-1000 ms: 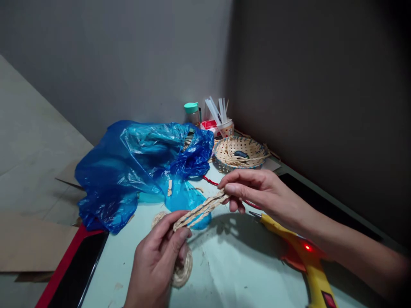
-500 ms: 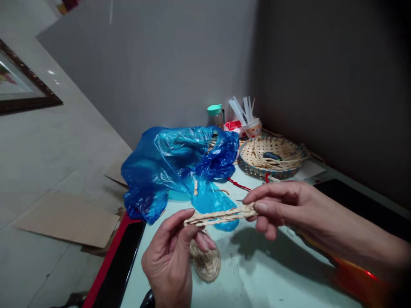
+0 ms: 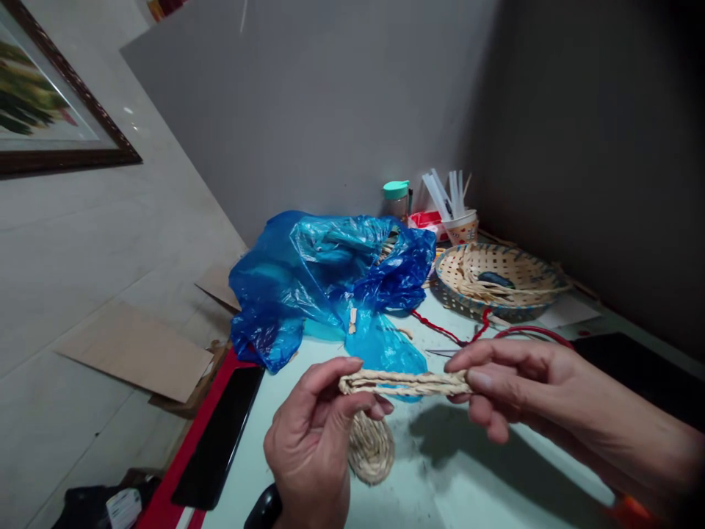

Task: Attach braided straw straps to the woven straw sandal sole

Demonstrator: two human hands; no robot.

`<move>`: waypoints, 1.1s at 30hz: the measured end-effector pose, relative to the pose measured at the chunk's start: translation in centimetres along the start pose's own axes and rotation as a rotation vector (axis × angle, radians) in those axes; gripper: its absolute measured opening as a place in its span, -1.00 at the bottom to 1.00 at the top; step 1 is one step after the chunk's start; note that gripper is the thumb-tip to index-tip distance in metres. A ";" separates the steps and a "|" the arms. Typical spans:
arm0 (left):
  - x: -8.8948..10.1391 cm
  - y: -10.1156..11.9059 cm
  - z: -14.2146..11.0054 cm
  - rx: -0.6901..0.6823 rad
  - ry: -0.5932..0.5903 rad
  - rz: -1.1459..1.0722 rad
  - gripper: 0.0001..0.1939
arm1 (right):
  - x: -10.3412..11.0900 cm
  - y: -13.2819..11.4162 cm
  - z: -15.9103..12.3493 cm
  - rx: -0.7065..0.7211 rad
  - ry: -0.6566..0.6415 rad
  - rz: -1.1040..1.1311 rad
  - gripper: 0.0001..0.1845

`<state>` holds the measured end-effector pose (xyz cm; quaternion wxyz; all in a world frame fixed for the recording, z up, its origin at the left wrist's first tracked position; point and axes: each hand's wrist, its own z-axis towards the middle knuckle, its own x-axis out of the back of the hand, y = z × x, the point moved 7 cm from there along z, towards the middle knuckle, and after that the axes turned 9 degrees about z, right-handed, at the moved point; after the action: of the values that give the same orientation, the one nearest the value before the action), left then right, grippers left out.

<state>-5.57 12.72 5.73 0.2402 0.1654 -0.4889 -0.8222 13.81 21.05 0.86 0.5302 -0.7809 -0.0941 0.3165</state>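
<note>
A pale braided straw cord (image 3: 405,382), folded into a long narrow loop, stretches level between my two hands above the table. Its left end is pinched between the thumb and fingers of my left hand (image 3: 319,426). My right hand (image 3: 512,378) grips the other end with thumb and forefinger, the remaining fingers curled beneath. Below the cord, close to my left hand, an oval coiled straw piece (image 3: 373,448) lies on the table, its upper part hidden by my fingers. The pointed blades of scissors (image 3: 439,353) show just left of my right fingertips.
A crumpled blue plastic bag (image 3: 330,264) covers the back left. Behind it stand a green-lidded jar (image 3: 396,200) and a cup (image 3: 461,226) of white strips. A woven basket (image 3: 499,275) with straw sits back right. A black phone (image 3: 220,441) lies along the left edge.
The view has shifted, so most things appear further right. The folded cord has turned from a slight slant to nearly level, its strands spread a little. Both hands keep hold.
</note>
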 end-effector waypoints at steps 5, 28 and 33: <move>0.9 -0.1 0.0 0.003 0.092 0.077 -0.77 | -0.9 0.2 -0.1 0.008 -0.078 0.019 -0.73; 1.4 -1.2 0.7 0.114 0.136 0.184 -0.86 | -2.5 -1.7 -1.1 0.124 -0.364 0.106 -0.63; 1.1 -1.4 0.9 0.134 0.045 0.123 -0.80 | -2.3 -1.3 -0.6 0.136 -0.382 0.138 -0.68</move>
<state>-7.30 13.32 4.83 0.2894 0.1694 -0.5465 -0.7674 12.58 20.02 3.05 0.5314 -0.6736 -0.1176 0.5001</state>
